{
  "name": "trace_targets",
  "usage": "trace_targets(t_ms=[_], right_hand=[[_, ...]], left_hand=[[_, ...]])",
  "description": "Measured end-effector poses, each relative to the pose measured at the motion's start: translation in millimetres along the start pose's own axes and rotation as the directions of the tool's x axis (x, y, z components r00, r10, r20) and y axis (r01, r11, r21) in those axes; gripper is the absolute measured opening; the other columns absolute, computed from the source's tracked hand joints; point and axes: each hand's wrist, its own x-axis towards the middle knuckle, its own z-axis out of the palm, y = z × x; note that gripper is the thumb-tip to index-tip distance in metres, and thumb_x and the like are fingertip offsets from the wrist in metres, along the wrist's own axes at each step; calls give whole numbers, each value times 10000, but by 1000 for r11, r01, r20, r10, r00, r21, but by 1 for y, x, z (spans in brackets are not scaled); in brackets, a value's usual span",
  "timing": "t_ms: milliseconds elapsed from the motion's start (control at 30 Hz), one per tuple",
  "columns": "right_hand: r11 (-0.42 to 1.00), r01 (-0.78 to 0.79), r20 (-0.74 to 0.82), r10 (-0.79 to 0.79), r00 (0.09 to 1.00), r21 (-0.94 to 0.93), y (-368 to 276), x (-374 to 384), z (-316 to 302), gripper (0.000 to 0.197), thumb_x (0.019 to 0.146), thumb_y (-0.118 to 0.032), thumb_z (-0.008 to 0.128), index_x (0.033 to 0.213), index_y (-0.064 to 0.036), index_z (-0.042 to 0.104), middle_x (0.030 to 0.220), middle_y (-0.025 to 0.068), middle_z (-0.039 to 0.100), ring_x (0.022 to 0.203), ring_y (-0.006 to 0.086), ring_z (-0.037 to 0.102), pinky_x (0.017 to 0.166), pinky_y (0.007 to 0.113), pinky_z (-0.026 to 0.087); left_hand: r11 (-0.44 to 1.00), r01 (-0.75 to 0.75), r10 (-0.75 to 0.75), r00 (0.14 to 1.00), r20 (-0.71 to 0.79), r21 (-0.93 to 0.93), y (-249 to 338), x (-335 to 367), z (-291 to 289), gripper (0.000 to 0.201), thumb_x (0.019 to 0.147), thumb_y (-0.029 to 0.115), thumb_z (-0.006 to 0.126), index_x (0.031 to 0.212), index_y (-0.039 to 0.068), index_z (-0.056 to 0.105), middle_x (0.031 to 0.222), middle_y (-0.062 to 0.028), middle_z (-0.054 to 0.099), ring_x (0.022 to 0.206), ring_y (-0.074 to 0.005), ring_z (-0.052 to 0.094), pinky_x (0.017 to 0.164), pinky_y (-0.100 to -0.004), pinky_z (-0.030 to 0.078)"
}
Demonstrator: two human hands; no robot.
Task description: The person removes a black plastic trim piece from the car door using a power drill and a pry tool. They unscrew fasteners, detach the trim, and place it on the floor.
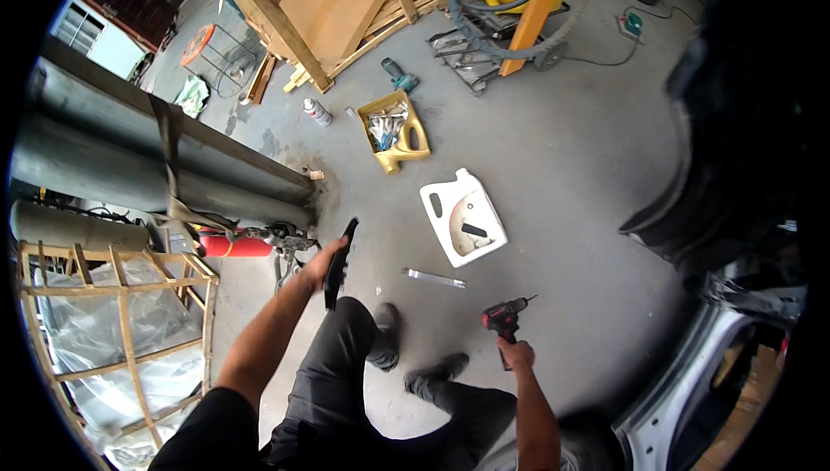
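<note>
In my left hand (322, 270) is a long, flat black piece (337, 274), held on edge above my left knee; its exact kind does not show. My right hand (517, 355) is wrapped round the grip of a red and black cordless drill (501, 318), whose thin bit points away to the right. On the floor ahead lies a white cut-open jug (443, 220) with a small black block and little parts in it. Between that jug and my feet rests a silver metal bar (434, 278).
A gold cut-open jug (370, 136) full of small hardware lies farther off, near a spray can (317, 112) and a teal power tool (399, 75). Large grey pipes (164, 168) and a wooden crate frame (125, 315) stand left. Car bodywork (692, 367) is close on the right.
</note>
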Motion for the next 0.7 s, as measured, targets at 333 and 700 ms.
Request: trace_targets(t_ms=[333, 700], right_hand=[[990, 116, -101, -124, 987, -86, -10, 155, 53, 700, 690, -653, 626, 786, 37, 688, 784, 198, 682, 781, 336, 675, 745, 395, 519], [993, -36, -94, 25, 995, -116, -10, 112, 73, 756, 663, -690, 617, 833, 42, 691, 841, 217, 682, 873, 351, 662, 795, 400, 506]], left_hand=[[931, -125, 151, 987, 52, -342, 34, 371, -26, 508, 756, 654, 566, 764, 154, 476, 610, -30, 487, 487, -196, 482, 482, -370, 430], [922, -312, 358, 913, 195, -228, 71, 421, 40, 459, 747, 548, 637, 802, 110, 512, 621, -27, 462, 457, -177, 462, 418, -334, 426]])
